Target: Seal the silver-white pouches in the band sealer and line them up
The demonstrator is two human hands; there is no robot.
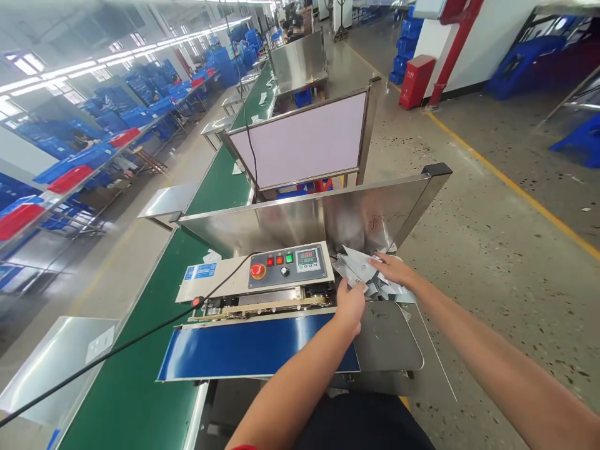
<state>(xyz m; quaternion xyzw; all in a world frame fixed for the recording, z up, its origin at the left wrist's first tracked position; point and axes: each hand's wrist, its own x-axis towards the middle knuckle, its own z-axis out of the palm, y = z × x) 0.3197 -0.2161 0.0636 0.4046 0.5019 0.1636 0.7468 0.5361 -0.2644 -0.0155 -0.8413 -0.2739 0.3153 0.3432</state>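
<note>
A pile of silver foil pouches (363, 269) lies on the steel tray (391, 340) at the right end of a band sealer (262, 281). My left hand (350, 306) pinches the edge of one pouch near the sealer's intake slot. My right hand (392, 269) rests flat on top of the pile, fingers spread over the pouches. The sealer's blue belt (244, 350) runs left below the control panel (287, 265), which has a red stop button and a digital display.
A green conveyor (135, 381) runs along the left and away past a steel back guard (319, 215) and a white partition (304, 140). A black cable (117, 347) crosses the conveyor. Racks of blue and red bins (70, 169) stand at left. Bare concrete floor lies to the right.
</note>
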